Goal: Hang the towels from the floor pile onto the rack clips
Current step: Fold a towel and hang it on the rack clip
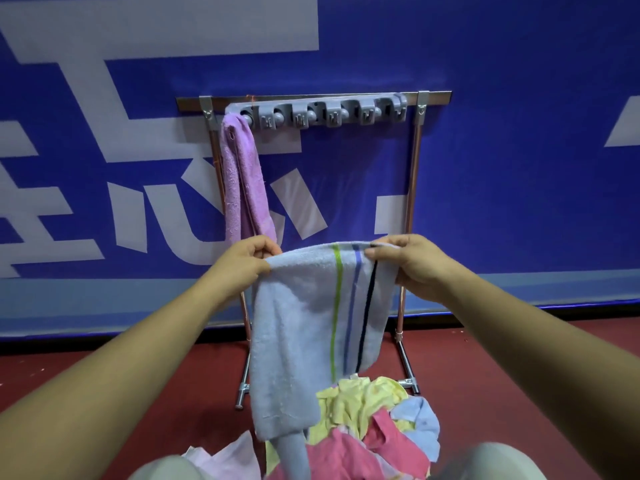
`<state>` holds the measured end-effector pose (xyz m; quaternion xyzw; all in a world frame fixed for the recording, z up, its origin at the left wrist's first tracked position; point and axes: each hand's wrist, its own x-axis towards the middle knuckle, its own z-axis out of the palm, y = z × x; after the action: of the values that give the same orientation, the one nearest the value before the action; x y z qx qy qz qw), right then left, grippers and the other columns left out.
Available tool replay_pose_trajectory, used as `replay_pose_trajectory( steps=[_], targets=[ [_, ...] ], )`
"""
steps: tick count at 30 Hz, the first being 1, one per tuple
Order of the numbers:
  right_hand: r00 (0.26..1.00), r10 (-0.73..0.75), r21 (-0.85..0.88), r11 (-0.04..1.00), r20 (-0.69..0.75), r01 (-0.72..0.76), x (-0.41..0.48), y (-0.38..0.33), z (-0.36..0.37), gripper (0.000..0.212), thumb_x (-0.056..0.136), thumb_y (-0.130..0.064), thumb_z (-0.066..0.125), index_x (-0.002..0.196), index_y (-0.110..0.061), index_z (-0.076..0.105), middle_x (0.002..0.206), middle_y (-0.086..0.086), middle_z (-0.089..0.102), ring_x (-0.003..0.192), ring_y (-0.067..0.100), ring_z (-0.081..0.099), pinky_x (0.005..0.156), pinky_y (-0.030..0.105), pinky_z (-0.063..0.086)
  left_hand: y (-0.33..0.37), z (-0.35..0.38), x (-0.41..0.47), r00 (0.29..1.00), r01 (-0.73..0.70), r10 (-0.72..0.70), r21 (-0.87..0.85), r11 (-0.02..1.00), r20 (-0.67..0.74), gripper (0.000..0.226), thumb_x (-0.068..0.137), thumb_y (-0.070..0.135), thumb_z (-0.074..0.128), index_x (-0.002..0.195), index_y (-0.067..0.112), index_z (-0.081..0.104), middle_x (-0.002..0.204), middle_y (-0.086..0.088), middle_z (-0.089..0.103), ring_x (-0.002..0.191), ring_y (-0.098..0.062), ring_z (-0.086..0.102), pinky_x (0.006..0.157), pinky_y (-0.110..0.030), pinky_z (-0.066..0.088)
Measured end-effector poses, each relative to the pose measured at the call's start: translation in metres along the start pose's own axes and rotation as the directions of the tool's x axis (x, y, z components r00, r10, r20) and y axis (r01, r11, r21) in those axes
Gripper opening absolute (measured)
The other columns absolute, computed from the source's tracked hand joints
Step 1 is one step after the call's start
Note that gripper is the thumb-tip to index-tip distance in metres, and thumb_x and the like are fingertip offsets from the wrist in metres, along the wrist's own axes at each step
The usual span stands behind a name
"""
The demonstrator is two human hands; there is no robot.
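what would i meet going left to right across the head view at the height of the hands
left hand → blue striped towel, gripped at its top edge by both hands → right hand. Left out: the purple towel, which hangs directly above the left hand.

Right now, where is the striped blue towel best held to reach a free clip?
Likely its top edge, pinched from the near side: the striped blue towel hangs down from that edge, stretched between left hand and right hand.
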<state>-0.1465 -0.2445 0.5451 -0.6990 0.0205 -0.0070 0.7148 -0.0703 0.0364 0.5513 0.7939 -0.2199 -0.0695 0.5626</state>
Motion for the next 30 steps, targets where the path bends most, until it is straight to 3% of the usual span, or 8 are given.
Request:
replay_pose_trajectory(
  steps=[3,5,7,12,15,18,23,30],
  targets=[
    [0.994,-0.107,0.025,0.994,0.011,0.107,-0.002,-0.02,0.016,0.015,0.089,-0.003,0.068,0.102,0.001,0.074,0.091,0.014,0.073,0.085,0.024,0.069,0.075,0.03,0.056,0.001,0.009,-0.005,0.988,-0.043,0.036,0.044,0.998,0.148,0.021,0.076,-0.006,0.056,0.086,0.009,0.067,0.083,-0.003,0.066,0.079,-0.008,0.06,0.075,-0.018,0.045],
    [0.983,-0.179,-0.138,0.973,0.045,0.184,-0.004,-0.032,0.029,0.009,0.089,-0.004,0.069,0.094,-0.005,0.077,0.082,0.007,0.075,0.075,0.013,0.07,0.064,0.022,0.054,0.008,0.021,-0.005,0.973,-0.105,0.111,-0.041,0.994,0.203,0.024,0.077,0.01,0.061,0.1,0.004,0.067,0.097,-0.001,0.068,0.093,-0.004,0.061,0.086,-0.015,0.046],
    [0.972,-0.22,-0.283,0.93,0.08,0.234,-0.003,-0.036,0.04,0.007,0.087,-0.008,0.072,0.091,-0.008,0.078,0.087,0.01,0.077,0.084,0.017,0.072,0.076,0.03,0.058,0.015,0.032,-0.003,0.962,-0.128,0.154,-0.124,0.984,0.226,0.025,0.083,0.022,0.066,0.105,0.01,0.066,0.102,0.001,0.067,0.1,-0.007,0.061,0.094,-0.024,0.047],
    [0.973,-0.219,-0.211,0.95,0.077,0.23,0.001,-0.035,0.043,0.007,0.086,-0.003,0.072,0.091,-0.005,0.075,0.095,0.019,0.075,0.088,0.026,0.071,0.084,0.041,0.056,0.022,0.042,0.003,0.949,-0.285,0.262,0.121,0.951,0.177,0.013,0.084,0.032,0.07,0.089,0.021,0.065,0.078,-0.001,0.062,0.078,-0.011,0.056,0.079,-0.043,0.05],
    [0.986,-0.152,-0.179,0.971,0.064,0.161,0.002,-0.022,0.035,0.005,0.085,-0.003,0.072,0.091,-0.003,0.072,0.08,0.01,0.071,0.076,0.016,0.065,0.075,0.033,0.053,0.03,0.039,0.005,0.97,-0.242,0.242,-0.086,0.966,-0.016,0.011,0.095,0.01,0.059,0.087,0.014,0.065,0.076,-0.002,0.054,0.071,-0.009,0.049,0.069,-0.028,0.04],
    [0.997,-0.019,-0.234,0.972,0.076,0.036,-0.003,-0.006,0.027,0.004,0.087,-0.007,0.072,0.085,-0.01,0.071,0.077,0.004,0.069,0.071,0.013,0.062,0.076,0.027,0.049,0.032,0.032,0.004,0.99,-0.139,0.138,-0.288,0.947,-0.025,0.016,0.095,0.011,0.054,0.086,0.015,0.066,0.083,-0.01,0.056,0.077,-0.018,0.05,0.071,-0.029,0.039],
    [0.995,-0.057,0.114,0.992,0.084,0.047,-0.004,-0.019,0.025,0.009,0.093,-0.005,0.064,0.085,-0.008,0.067,0.079,0.008,0.068,0.071,0.02,0.063,0.081,0.036,0.052,0.023,0.027,-0.002,0.973,-0.223,0.22,0.037,0.974,0.073,0.015,0.08,0.021,0.062,0.095,0.024,0.065,0.076,-0.007,0.051,0.072,-0.016,0.044,0.066,-0.028,0.036],
    [0.976,-0.149,-0.123,0.978,0.16,0.17,-0.003,-0.044,0.046,0.005,0.091,-0.013,0.069,0.091,-0.008,0.069,0.087,0.012,0.065,0.077,0.018,0.059,0.072,0.027,0.049,0.041,0.032,-0.005,0.923,-0.385,0.377,0.131,0.914,0.077,0.014,0.093,0.028,0.063,0.089,0.016,0.067,0.076,-0.001,0.065,0.072,-0.008,0.057,0.071,-0.035,0.049]
  ],
)
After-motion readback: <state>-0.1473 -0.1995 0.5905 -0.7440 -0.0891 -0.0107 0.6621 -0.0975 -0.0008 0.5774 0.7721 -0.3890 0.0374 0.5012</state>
